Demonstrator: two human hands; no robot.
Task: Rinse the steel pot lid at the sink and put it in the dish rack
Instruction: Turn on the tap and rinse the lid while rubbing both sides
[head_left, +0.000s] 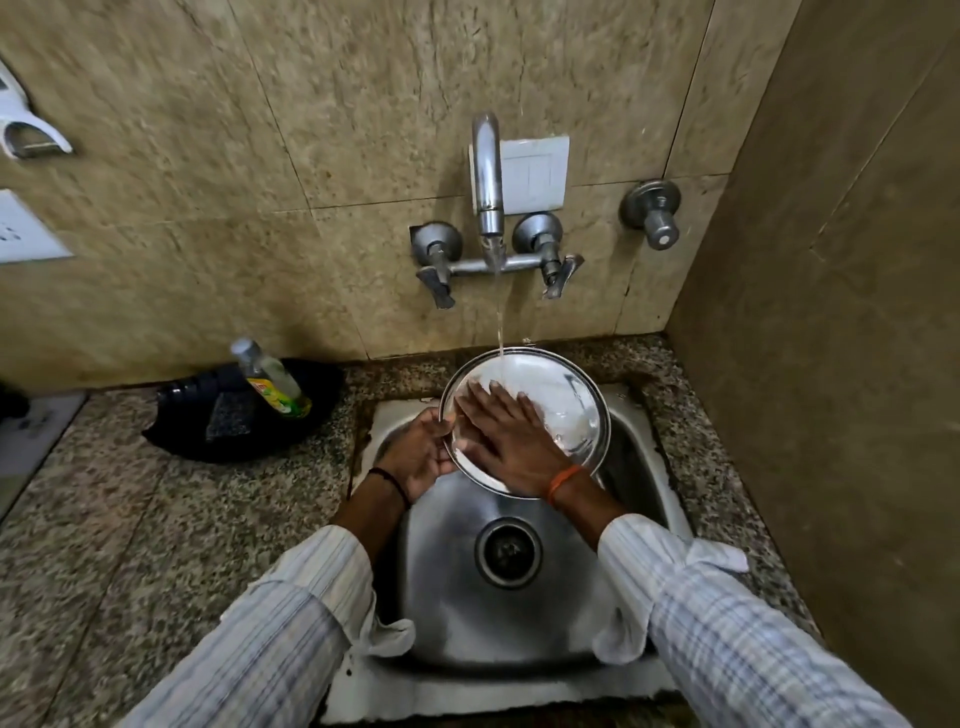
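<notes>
Half done, I judge: I hold the lid (561, 400) tilted over the sink (519, 623), tap (488, 176) stream hitting its 12 o'clock edge. Left hand (418, 454) clamps the 9 o'clock rim; right hand (511, 436) rubs inside, fingers spread flat. No rack in view; racking remains.

granite counter (130, 545) | black tray (176, 441) (back left) | inset steel sink (639, 467)

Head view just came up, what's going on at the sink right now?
A person is rinsing a steel lid over the sink. The left hand holds the lid's left rim, and the right hand lies flat on its face. Water runs from the tap onto the lid's far edge. No dish rack is in view.
</notes>
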